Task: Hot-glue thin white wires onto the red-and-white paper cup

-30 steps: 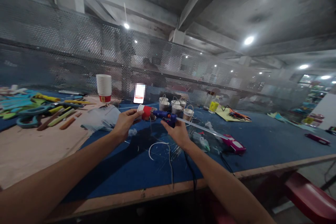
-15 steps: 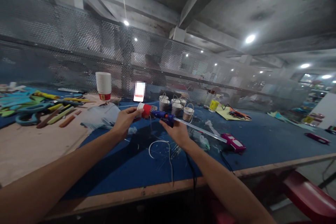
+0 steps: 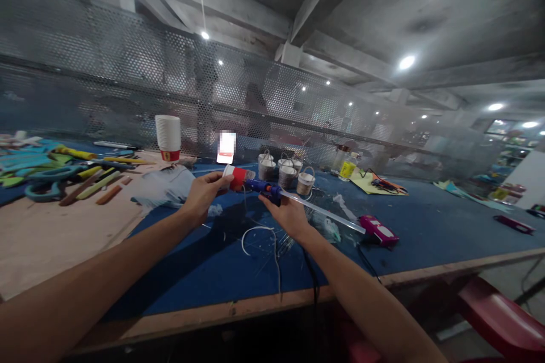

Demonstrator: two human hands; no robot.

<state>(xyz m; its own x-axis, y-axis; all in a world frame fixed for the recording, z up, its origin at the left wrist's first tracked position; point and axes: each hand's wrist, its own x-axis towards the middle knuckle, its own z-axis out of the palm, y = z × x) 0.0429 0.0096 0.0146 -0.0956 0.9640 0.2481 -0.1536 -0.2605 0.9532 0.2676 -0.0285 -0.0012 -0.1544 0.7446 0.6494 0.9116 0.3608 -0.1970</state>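
Note:
My left hand (image 3: 203,195) grips a red and white paper cup (image 3: 238,179) by its white rim end, the cup lying on its side in the air. Grey cord is wound on the cup's far end, and a loose length hangs down from it. My right hand (image 3: 289,214) is closed around a blue glue gun (image 3: 264,187), its nozzle at the corded end of the cup. Out of the gun's back runs a long clear glue stick (image 3: 327,212). Whether the nozzle touches the cup I cannot tell.
Behind the hands stand several small cord-wrapped buckets (image 3: 287,173). A stack of paper cups (image 3: 168,137) and teal scissors (image 3: 53,181) are on the left. A purple box-like object (image 3: 378,231), glass bottles (image 3: 348,166) and yellow paper (image 3: 374,182) lie to the right.
The glue gun and its stick have shifted very slightly left. Both hands otherwise keep their place and their hold.

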